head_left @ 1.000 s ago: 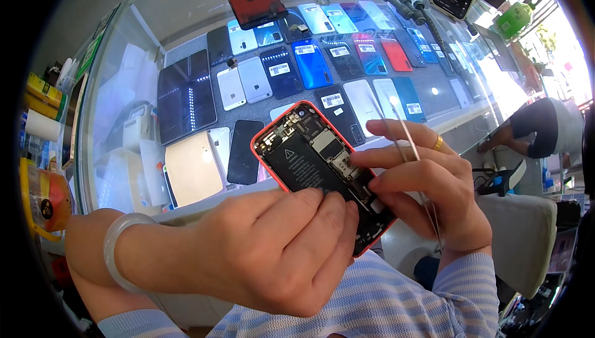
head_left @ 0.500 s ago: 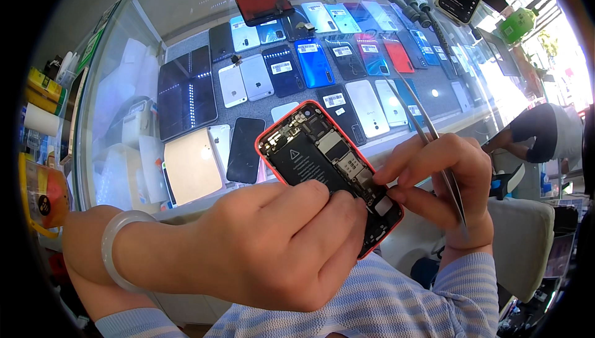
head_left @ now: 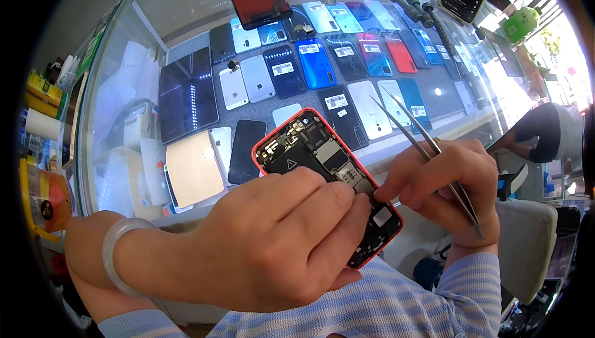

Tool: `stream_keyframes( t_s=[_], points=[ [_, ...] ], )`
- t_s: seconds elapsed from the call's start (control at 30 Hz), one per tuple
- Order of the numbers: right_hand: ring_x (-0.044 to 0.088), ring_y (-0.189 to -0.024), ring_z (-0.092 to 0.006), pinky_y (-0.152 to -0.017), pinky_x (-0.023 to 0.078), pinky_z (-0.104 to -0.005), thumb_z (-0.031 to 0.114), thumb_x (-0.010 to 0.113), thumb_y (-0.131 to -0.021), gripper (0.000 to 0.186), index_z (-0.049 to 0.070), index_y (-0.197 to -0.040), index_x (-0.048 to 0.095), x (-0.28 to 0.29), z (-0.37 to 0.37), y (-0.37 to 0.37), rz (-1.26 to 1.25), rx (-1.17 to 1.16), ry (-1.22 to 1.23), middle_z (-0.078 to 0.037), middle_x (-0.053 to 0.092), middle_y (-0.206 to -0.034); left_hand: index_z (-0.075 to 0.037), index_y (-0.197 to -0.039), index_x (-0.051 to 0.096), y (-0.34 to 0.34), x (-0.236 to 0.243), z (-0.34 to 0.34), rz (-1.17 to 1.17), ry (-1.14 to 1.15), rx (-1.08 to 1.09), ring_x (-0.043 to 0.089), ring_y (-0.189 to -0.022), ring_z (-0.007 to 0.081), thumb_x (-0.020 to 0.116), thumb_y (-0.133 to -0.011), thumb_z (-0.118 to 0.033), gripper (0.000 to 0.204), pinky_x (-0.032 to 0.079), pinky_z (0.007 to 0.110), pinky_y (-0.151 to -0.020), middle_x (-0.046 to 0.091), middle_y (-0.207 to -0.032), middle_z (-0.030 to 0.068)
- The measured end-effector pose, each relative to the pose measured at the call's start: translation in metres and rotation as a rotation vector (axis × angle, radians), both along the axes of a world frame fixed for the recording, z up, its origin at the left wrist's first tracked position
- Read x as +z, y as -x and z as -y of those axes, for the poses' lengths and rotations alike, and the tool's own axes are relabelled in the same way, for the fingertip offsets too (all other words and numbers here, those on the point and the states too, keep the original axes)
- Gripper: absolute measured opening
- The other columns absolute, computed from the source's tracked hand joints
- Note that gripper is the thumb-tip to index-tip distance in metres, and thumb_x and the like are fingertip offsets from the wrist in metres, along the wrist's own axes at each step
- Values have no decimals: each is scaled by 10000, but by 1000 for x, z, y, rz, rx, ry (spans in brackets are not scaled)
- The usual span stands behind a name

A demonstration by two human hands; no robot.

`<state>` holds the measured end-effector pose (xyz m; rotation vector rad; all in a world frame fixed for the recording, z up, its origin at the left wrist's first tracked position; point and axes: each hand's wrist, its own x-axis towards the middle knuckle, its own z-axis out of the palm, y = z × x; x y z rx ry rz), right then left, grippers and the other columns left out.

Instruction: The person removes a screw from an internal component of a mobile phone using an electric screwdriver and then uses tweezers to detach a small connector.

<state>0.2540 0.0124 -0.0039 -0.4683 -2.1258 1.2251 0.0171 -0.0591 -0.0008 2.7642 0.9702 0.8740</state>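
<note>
My left hand [head_left: 273, 239] grips an opened phone [head_left: 316, 152] with a red case, its black battery and circuit boards facing up. Its thumb and fingers lie over the phone's lower half. My right hand [head_left: 446, 183] holds metal tweezers [head_left: 427, 152] across the palm, the two tips pointing up and left, away from the phone. The right forefinger and thumb touch the phone's right edge near a small white part. A pale bangle [head_left: 114, 245] circles my left wrist.
Below is a glass display counter [head_left: 186, 40] holding several phones and tablets in rows. A red-framed screen panel [head_left: 257, 0] lies on the glass at the back. A white chair [head_left: 527, 245] stands at the right; another person's dark sleeve [head_left: 539, 133] shows beyond it.
The tweezers have swung from pointing down to pointing up and left. My right fingers have moved onto the phone's right edge, and the phone has shifted slightly.
</note>
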Motion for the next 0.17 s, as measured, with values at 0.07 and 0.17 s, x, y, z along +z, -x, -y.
stream_keyframes(
  t_s=[0.07, 0.17],
  points=[
    [725, -796, -229, -704, 569, -307, -99, 685, -776, 173, 13, -907, 690, -1, -2, -1, -15, 20, 15, -104, 729, -889, 15, -984, 715, -1, 0, 1, -25, -1, -16, 607, -700, 218, 820, -665, -373, 513, 524, 310, -588, 616, -881, 101],
    [725, -793, -223, -706, 569, -304, -106, 673, -780, 181, 19, -910, 689, -2, -3, -3, -42, 32, 37, -92, 731, -886, -11, -997, 730, -2, -1, 1, -49, -3, -32, 600, -696, 204, 801, -678, -369, 485, 518, 297, -585, 617, -875, 87]
  ],
)
